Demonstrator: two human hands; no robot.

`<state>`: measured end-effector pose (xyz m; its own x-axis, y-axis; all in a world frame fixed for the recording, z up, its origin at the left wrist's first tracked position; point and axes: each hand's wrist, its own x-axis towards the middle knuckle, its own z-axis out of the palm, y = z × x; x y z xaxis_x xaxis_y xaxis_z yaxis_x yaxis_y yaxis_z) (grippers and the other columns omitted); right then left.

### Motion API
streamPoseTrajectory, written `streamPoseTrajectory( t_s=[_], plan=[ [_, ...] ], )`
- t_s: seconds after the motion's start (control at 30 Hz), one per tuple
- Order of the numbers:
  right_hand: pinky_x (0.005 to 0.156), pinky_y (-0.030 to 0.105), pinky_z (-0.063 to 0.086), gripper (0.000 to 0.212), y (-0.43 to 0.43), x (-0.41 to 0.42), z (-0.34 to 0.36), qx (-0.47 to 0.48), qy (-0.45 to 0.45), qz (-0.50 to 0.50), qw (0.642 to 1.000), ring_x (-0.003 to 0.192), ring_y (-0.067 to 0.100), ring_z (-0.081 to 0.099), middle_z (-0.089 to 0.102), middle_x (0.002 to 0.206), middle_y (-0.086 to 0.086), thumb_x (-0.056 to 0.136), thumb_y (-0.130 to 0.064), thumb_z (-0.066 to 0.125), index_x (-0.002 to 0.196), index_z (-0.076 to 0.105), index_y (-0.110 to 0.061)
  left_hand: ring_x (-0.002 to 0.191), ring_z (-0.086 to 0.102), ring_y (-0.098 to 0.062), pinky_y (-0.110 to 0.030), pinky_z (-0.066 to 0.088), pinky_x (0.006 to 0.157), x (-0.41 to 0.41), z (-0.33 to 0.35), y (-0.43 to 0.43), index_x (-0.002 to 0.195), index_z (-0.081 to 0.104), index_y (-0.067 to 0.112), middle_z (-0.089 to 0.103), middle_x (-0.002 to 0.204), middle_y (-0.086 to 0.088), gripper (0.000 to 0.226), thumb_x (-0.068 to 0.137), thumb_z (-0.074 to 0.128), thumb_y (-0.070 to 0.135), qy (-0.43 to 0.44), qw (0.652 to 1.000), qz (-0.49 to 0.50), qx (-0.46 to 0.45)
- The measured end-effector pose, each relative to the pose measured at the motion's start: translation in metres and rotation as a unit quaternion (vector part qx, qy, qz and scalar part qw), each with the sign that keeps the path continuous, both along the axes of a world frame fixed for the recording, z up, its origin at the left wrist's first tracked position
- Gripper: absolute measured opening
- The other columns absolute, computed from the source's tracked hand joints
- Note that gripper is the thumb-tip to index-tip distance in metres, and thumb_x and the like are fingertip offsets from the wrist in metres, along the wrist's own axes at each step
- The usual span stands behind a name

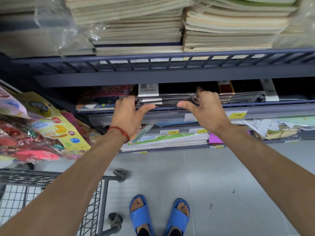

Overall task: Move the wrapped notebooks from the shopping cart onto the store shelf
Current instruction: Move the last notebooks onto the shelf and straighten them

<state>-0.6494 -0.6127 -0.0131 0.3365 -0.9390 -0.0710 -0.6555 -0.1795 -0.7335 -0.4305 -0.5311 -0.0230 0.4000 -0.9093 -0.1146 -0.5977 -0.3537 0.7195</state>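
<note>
Notebooks [170,98] (black, film-wrapped stack) lie on the middle shelf [272,106], at its front edge. Left hand [127,114] grips the stack's left end, thumb along the front. Right hand [204,113] clasps its right part, fingers curled over the top (blurred). Cart [51,178] at lower left, apart.

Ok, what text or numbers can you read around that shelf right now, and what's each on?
"1.00": yellow price tag on the shelf rail.
"3.00": two lower yellow tags on the rail below.
White QR-code label by the wrapped notebooks: too small.
Colourful packets, left: lettering blurred.
</note>
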Motion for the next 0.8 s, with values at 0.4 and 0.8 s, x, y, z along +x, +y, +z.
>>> streamPoseTrajectory(
  t_s=[0.4,0.8],
  plan=[
    [0.056,0.032,0.029,0.054,0.0,0.006,-0.009,-0.044,-0.018,-0.021,0.999,0.051,0.013,0.028,0.03,0.05,-0.007,0.087,-0.042,0.074,0.06,0.031,-0.023,0.092,0.037,-0.019,-0.022,0.022,0.062,-0.004,-0.003,-0.008,0.07,0.065,0.004,0.065,0.082,-0.015,0.058,0.074,0.073,0.061,0.031,0.996,0.08,-0.011],
    [0.046,0.017,0.029,0.051,0.003,0.005,-0.002,-0.065,0.029,0.0,0.997,0.048,0.009,0.032,0.033,0.054,-0.011,0.088,-0.036,0.074,0.064,0.03,-0.027,0.08,0.04,-0.026,-0.033,0.032,0.069,-0.006,0.002,-0.004,0.051,0.043,0.021,0.048,0.058,-0.002,0.054,0.079,0.074,0.055,0.019,0.998,0.061,-0.014]
  ],
)
